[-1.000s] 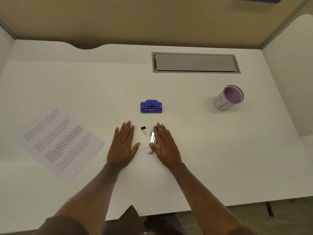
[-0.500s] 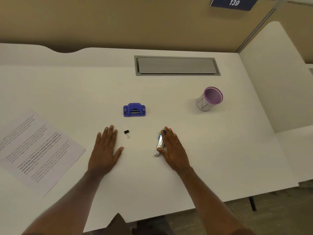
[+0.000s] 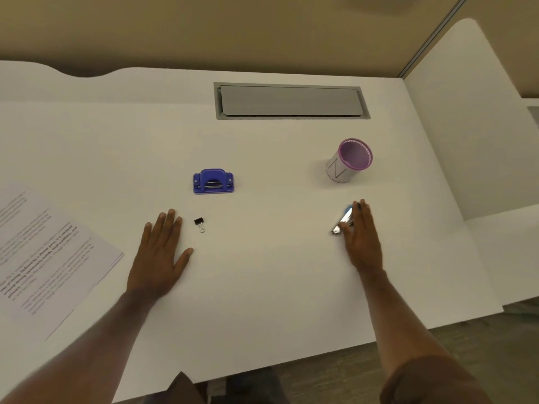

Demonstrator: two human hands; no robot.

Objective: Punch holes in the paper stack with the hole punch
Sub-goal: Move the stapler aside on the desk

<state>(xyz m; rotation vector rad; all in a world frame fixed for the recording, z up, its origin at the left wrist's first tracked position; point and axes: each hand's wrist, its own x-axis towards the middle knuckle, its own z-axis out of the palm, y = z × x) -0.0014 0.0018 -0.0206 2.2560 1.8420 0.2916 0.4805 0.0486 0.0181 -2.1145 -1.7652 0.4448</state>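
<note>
The blue hole punch (image 3: 213, 181) stands on the white desk (image 3: 262, 287), a little beyond my hands. At the left edge lies the printed paper stack (image 3: 43, 258), turned at an angle and partly out of view. My left hand (image 3: 160, 258) rests flat on the desk with fingers spread, between the paper and the punch, holding nothing. On the right, my right hand (image 3: 363, 240) holds a silver and blue stapler (image 3: 343, 219) against its fingers. The thumb is hidden.
A small black binder clip (image 3: 199, 223) lies just right of my left fingertips. A white cup with a purple rim (image 3: 348, 160) stands beyond my right hand. A grey cable hatch (image 3: 291, 101) is set into the desk's back. A partition wall (image 3: 472, 126) rises at the right.
My right hand has carried the stapler well to the right, away from the binder clip and toward the cup. My left hand stays flat; the view shifted.
</note>
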